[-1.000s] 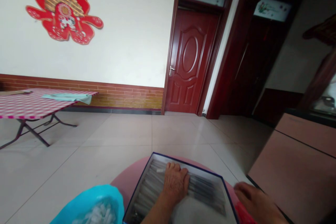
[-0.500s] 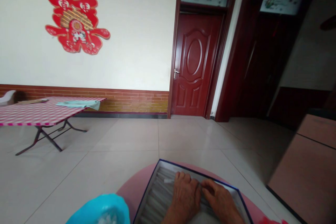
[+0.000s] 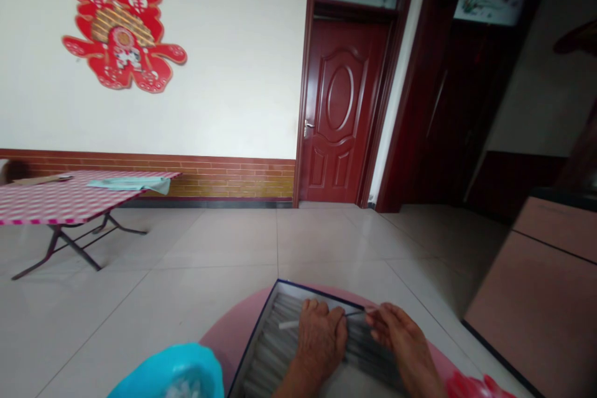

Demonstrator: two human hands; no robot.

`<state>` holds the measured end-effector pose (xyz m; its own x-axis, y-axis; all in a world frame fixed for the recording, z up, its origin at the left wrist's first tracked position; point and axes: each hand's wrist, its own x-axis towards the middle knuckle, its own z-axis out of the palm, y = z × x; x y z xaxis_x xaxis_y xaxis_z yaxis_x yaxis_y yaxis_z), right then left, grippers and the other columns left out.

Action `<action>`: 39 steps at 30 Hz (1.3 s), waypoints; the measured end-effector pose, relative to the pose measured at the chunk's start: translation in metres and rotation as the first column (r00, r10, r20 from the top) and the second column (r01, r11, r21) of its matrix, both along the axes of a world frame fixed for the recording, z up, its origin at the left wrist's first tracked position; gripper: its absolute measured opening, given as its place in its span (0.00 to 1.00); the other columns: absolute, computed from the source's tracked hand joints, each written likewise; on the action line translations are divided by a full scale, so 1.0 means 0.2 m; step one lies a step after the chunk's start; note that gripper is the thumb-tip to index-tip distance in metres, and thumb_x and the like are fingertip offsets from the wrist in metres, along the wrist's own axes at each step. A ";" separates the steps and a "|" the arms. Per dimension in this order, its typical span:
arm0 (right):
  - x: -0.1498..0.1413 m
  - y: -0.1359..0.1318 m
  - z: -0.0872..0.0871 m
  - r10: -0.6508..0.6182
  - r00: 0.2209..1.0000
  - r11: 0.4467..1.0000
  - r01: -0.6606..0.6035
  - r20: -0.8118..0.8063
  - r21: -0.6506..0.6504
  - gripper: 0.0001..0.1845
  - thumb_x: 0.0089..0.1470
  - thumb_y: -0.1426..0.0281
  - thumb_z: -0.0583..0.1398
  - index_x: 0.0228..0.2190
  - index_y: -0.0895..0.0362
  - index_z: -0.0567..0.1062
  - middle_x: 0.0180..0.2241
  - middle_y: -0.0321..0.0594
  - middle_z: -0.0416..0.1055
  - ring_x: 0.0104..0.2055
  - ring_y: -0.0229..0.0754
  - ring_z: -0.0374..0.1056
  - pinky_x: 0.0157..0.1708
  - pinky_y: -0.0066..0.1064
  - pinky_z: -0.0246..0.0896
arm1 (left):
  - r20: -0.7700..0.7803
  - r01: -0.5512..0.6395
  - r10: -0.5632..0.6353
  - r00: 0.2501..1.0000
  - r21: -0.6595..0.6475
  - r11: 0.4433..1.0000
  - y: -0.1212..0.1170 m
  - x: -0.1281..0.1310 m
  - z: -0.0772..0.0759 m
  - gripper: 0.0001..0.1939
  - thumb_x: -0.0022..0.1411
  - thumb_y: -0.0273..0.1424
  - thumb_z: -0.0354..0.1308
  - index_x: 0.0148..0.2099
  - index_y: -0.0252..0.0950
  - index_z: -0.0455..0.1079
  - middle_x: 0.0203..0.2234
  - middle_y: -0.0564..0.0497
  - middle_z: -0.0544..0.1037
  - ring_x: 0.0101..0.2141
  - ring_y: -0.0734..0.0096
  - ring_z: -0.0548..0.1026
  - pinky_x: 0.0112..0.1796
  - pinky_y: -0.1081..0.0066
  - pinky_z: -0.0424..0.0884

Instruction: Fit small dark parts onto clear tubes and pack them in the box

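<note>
My left hand (image 3: 319,336) is closed over the shallow box (image 3: 254,337), which has white inner walls and a dark blue rim. A short white strip (image 3: 288,325) sticks out to the left from under its fingers. Between the two hands runs a thin dark strand (image 3: 354,313). One end of the strand goes into my left hand, while the fingertips of my right hand (image 3: 401,329) pinch the other. Rows of greyish slender pieces (image 3: 275,354) lie in the box; their kind is unclear. Whether strip and strand are one piece is hidden by my left hand.
The box rests on a round pink surface (image 3: 228,329). Left of it is a bright blue bowl (image 3: 191,357) with small whitish pieces. Something red (image 3: 476,384) lies at the lower right. Farther off stand a checked folding table (image 3: 56,196) and a pinkish cabinet (image 3: 536,280).
My right hand has moved right and slightly up, away from my left hand, and the dark strand now shows stretched between them. The whole view has shifted a little.
</note>
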<state>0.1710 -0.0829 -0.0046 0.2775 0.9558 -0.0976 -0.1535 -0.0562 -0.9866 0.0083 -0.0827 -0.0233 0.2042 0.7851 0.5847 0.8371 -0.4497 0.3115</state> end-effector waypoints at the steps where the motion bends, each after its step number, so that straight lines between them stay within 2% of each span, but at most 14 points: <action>1: 0.00 0.00 0.00 -0.037 0.998 0.999 0.037 -0.048 0.000 0.17 0.41 0.58 0.61 0.30 0.56 0.69 0.32 0.40 0.75 0.34 0.44 0.71 0.29 0.31 0.66 | -0.004 0.000 0.000 1.000 0.000 1.000 0.00 0.00 0.00 0.10 0.60 0.31 0.46 0.37 0.44 0.69 0.26 0.50 0.69 0.32 0.63 0.64 0.38 0.63 0.56; 4: 0.01 0.01 -0.01 -0.112 0.984 0.993 0.114 -0.135 0.007 0.20 0.37 0.58 0.64 0.32 0.57 0.68 0.31 0.40 0.75 0.33 0.43 0.71 0.28 0.30 0.66 | -0.016 -0.003 0.003 1.000 0.004 1.000 0.00 0.01 0.00 0.09 0.60 0.31 0.47 0.34 0.42 0.69 0.26 0.50 0.68 0.32 0.63 0.64 0.38 0.62 0.56; 7: -0.01 0.01 -0.02 -0.120 0.978 0.991 0.127 -0.169 0.033 0.25 0.37 0.58 0.64 0.36 0.56 0.67 0.31 0.39 0.75 0.34 0.43 0.71 0.29 0.30 0.66 | -0.027 -0.016 0.016 1.000 0.012 1.000 0.01 0.02 0.00 0.09 0.59 0.31 0.47 0.32 0.42 0.68 0.25 0.50 0.68 0.32 0.63 0.64 0.38 0.63 0.56; 12: -0.07 0.00 -0.05 0.020 0.996 1.000 -0.018 -0.086 0.018 0.25 0.41 0.58 0.62 0.40 0.57 0.68 0.36 0.41 0.75 0.36 0.43 0.71 0.31 0.30 0.66 | -0.022 -0.010 0.011 1.000 0.016 1.000 0.01 0.02 -0.01 0.09 0.59 0.30 0.47 0.32 0.41 0.69 0.25 0.50 0.68 0.32 0.63 0.64 0.37 0.63 0.56; 19: -0.17 0.01 -0.12 0.157 0.984 0.987 -0.160 0.085 0.029 0.15 0.45 0.59 0.59 0.31 0.56 0.73 0.31 0.38 0.75 0.35 0.43 0.71 0.31 0.32 0.66 | 0.040 0.027 -0.028 0.999 0.018 0.999 0.01 0.01 -0.02 0.11 0.59 0.31 0.48 0.41 0.45 0.70 0.26 0.50 0.69 0.32 0.63 0.64 0.36 0.63 0.56; 24: -0.15 0.02 -0.13 0.035 0.999 0.998 -0.037 0.037 0.046 0.16 0.45 0.56 0.58 0.31 0.53 0.73 0.36 0.40 0.75 0.38 0.45 0.71 0.31 0.32 0.66 | 0.028 -0.020 0.019 0.999 0.029 0.999 0.01 0.00 -0.03 0.09 0.59 0.31 0.48 0.33 0.41 0.70 0.27 0.49 0.69 0.32 0.63 0.64 0.38 0.62 0.56; 28: -0.14 0.02 -0.10 -0.045 0.998 0.997 0.042 0.039 0.064 0.16 0.45 0.54 0.55 0.30 0.51 0.72 0.39 0.41 0.74 0.38 0.46 0.71 0.30 0.33 0.67 | 0.024 -0.072 0.071 0.997 0.056 0.996 0.02 -0.01 -0.03 0.09 0.59 0.30 0.48 0.32 0.41 0.69 0.26 0.49 0.68 0.31 0.63 0.64 0.36 0.63 0.56; 32: -0.15 0.00 -0.08 -0.079 0.989 0.995 0.070 0.126 0.075 0.16 0.44 0.54 0.56 0.29 0.52 0.72 0.34 0.40 0.75 0.35 0.44 0.71 0.30 0.31 0.66 | 0.069 -0.148 0.142 0.987 0.096 0.984 0.05 -0.03 -0.02 0.08 0.59 0.30 0.48 0.34 0.41 0.69 0.26 0.50 0.69 0.30 0.64 0.64 0.35 0.64 0.57; 34: -0.16 -0.01 -0.07 -0.063 0.981 0.996 0.050 0.183 0.079 0.15 0.43 0.55 0.58 0.26 0.53 0.72 0.27 0.36 0.74 0.31 0.41 0.70 0.28 0.29 0.64 | 0.089 -0.182 0.173 0.981 0.103 0.978 0.06 -0.04 -0.02 0.09 0.59 0.30 0.48 0.35 0.41 0.69 0.26 0.50 0.70 0.31 0.64 0.65 0.35 0.64 0.57; 36: -0.19 -0.03 -0.06 -0.026 0.978 0.997 0.010 0.206 0.076 0.14 0.43 0.56 0.58 0.23 0.55 0.71 0.19 0.32 0.69 0.23 0.37 0.66 0.24 0.27 0.61 | 0.101 -0.204 0.194 0.976 0.101 0.974 0.07 -0.05 -0.01 0.09 0.60 0.30 0.48 0.34 0.40 0.70 0.26 0.49 0.70 0.31 0.64 0.66 0.36 0.65 0.58; 39: -0.25 -0.05 -0.04 0.084 0.989 0.995 -0.090 0.124 0.048 0.12 0.43 0.59 0.59 0.26 0.55 0.70 0.16 0.29 0.66 0.20 0.35 0.62 0.21 0.26 0.57 | 0.119 -0.221 0.212 0.970 0.076 0.972 0.08 -0.07 0.02 0.11 0.60 0.30 0.47 0.34 0.39 0.71 0.25 0.48 0.71 0.31 0.64 0.68 0.36 0.66 0.58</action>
<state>0.1212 -0.0935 -0.0121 0.1997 0.9797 -0.0167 -0.0289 -0.0112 -0.9995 -0.0053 -0.0668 -0.0192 -0.0339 0.7482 0.6626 0.8806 -0.2912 0.3738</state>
